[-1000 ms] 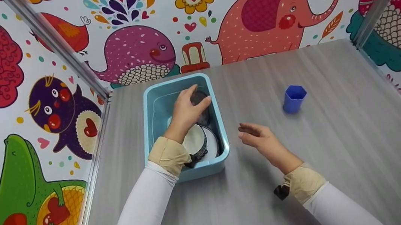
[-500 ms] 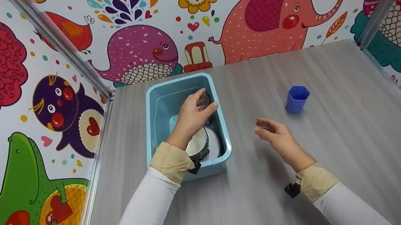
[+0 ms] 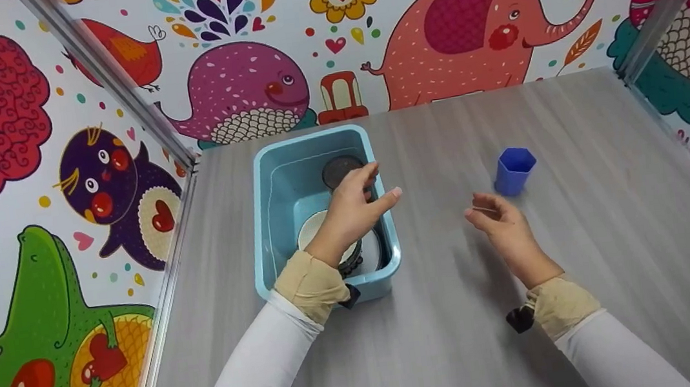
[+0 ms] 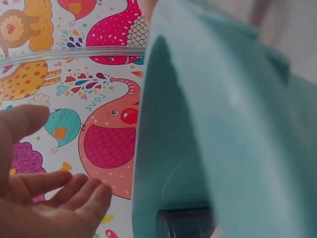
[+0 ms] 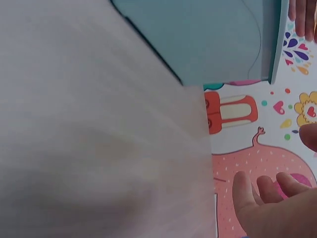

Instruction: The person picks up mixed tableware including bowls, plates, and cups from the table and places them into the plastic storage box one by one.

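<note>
A light blue bin (image 3: 266, 228) stands at the table's back left. Inside it lie a dark round dish (image 3: 338, 169) at the far end and a white bowl (image 3: 310, 228) with dark-rimmed dishes nearer me. My left hand (image 3: 382, 181) hovers over the bin's right wall with its fingers relaxed and nothing in it. The left wrist view shows its bare palm (image 4: 59, 158) beside the bin's wall (image 4: 223, 124). My right hand (image 3: 480, 207) hangs loosely curled and empty above the table, just short of a blue hexagonal cup (image 3: 514, 169). Its fingers (image 5: 267, 191) show in the right wrist view.
The grey wood-grain table (image 3: 529, 328) is enclosed on three sides by walls (image 3: 461, 18) with colourful cartoon animals. Metal corner posts (image 3: 111, 84) stand at the back left and back right. The bin's outer wall (image 5: 213, 39) shows in the right wrist view.
My left hand has let go of the dark round dish and drawn back to the right, over the bin's wall. My right hand has moved right and forward toward the blue cup.
</note>
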`<state>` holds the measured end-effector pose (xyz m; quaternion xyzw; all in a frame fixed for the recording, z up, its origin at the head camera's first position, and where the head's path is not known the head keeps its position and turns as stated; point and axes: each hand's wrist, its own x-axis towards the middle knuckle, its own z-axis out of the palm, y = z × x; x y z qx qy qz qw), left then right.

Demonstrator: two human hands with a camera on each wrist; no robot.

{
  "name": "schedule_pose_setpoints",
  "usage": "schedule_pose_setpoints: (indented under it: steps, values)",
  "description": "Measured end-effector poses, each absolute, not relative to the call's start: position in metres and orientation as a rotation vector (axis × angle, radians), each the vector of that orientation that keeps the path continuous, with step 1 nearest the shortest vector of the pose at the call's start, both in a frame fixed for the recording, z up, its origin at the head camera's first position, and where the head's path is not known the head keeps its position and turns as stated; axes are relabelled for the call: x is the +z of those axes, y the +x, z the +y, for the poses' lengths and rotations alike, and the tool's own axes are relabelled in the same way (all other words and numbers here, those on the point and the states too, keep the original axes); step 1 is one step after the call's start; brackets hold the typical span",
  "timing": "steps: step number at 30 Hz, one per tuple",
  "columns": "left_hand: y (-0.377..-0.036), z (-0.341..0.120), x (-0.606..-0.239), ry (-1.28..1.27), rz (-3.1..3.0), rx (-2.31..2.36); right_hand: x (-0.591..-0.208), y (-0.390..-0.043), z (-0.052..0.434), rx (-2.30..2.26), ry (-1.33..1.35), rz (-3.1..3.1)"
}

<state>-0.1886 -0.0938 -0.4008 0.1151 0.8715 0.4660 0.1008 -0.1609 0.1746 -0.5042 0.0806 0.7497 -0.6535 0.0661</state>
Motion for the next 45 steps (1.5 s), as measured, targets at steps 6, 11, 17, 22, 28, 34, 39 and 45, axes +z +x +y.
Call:
schedule_pose_setpoints:
  steps: [6, 11, 17, 22, 28, 34, 39, 45]
  values:
    - [-0.185, -0.084, -0.406, 0.36, 2.545, 1.343, -0.508, -0.166, 0.189, -1.956, 0.314, 2.322]
    - [-0.184, -0.076, -0.411, 0.339, 2.491, 1.35, -0.511, -0.17, 0.199, -1.935, 0.353, 2.376]
    - [-0.183, -0.07, -0.417, 0.348, 2.45, 1.344, -0.515, -0.174, 0.208, -1.941, 0.392, 2.394]
    - [-0.184, -0.065, -0.423, 0.34, 2.436, 1.349, -0.519, -0.178, 0.214, -1.939, 0.447, 2.42]
    - [-0.184, -0.06, -0.425, 0.315, 2.425, 1.345, -0.525, -0.185, 0.225, -1.932, 0.529, 2.477]
    - [-0.183, -0.057, -0.425, 0.309, 2.428, 1.342, -0.527, -0.196, 0.236, -1.958, 0.671, 2.476]
    - [-0.183, -0.056, -0.424, 0.331, 2.468, 1.3, -0.525, -0.209, 0.245, -1.92, 0.727, 2.512]
    - [-0.185, -0.053, -0.424, 0.357, 2.502, 1.251, -0.523, -0.22, 0.254, -1.858, 0.72, 2.532]
